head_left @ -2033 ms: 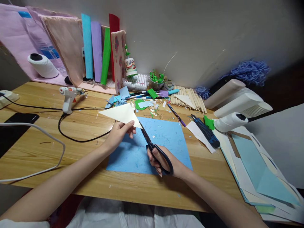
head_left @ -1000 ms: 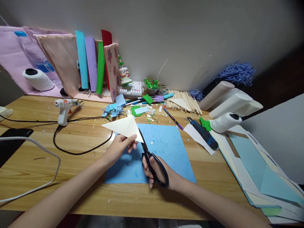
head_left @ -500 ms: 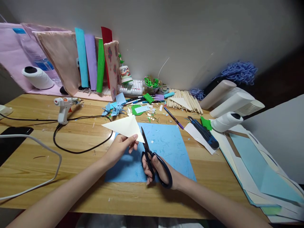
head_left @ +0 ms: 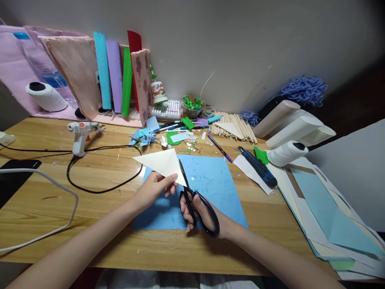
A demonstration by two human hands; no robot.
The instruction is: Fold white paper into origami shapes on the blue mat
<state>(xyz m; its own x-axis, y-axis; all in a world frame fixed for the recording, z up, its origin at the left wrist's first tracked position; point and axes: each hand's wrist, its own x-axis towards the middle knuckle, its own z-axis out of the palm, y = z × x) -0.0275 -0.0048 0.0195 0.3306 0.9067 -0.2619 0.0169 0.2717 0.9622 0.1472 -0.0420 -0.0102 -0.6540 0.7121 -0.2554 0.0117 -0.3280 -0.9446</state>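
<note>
My left hand (head_left: 159,185) pinches a cream piece of folded paper (head_left: 164,162), roughly triangular, by its lower edge. Black-handled scissors (head_left: 207,216) are in my right hand (head_left: 200,212), with fingers and thumb through the loops. The scissor blades point up and away, and their edge lies along the right side of the paper near its lower right corner. Whether the paper sits between the blades I cannot tell. Both hands are above a blue sheet (head_left: 216,188) that lies on the wooden table (head_left: 120,241).
At left stands a white glue gun (head_left: 80,138) with its black cord looped on the table. A blue utility knife (head_left: 257,166) lies right of the blue sheet, near a marker (head_left: 220,148). Paper scraps (head_left: 177,138) and wooden sticks (head_left: 231,126) are behind; stacked paper (head_left: 339,212) lies at right.
The cream paper has shifted slightly right and down, its lower right corner now closer to the scissors' pivot. My right hand with the scissors has barely moved.
</note>
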